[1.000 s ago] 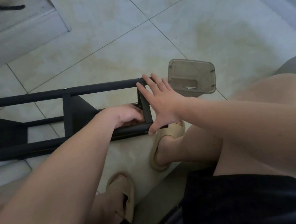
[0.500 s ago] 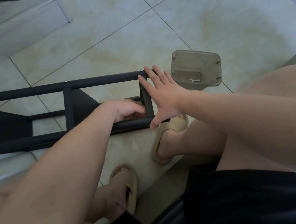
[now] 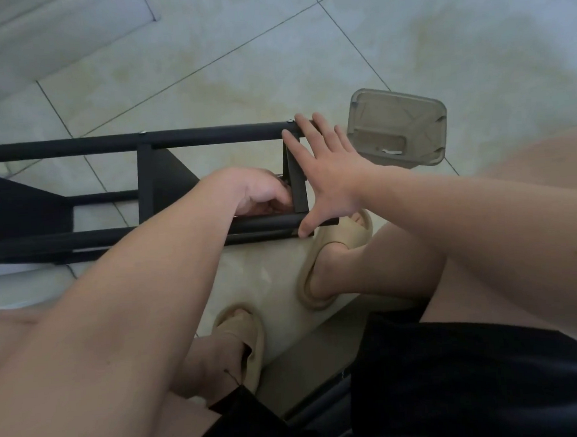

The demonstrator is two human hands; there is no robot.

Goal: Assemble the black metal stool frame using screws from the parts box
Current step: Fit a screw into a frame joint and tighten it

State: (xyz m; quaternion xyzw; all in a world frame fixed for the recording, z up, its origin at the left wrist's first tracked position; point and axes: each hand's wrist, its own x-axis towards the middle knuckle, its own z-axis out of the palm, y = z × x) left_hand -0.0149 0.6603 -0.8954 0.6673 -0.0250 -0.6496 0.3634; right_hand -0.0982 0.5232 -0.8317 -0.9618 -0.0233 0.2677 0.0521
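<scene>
Two hands on black stool frame (image 3: 207,135), right hand (image 3: 325,175) spread flat, left hand (image 3: 262,193) curled inside (grip hidden)

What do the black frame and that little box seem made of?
Black frame: probably metal tubing with a matte black finish; thin straight bars, small screw heads at the joints. Box: seemingly smoky translucent plastic; moulded rounded corners, tinted see-through walls.

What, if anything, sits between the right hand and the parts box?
Nothing visible. The right hand lies spread against the end of the stool frame; the parts box sits on the floor beyond its fingertips, with only bare tile between.
</scene>
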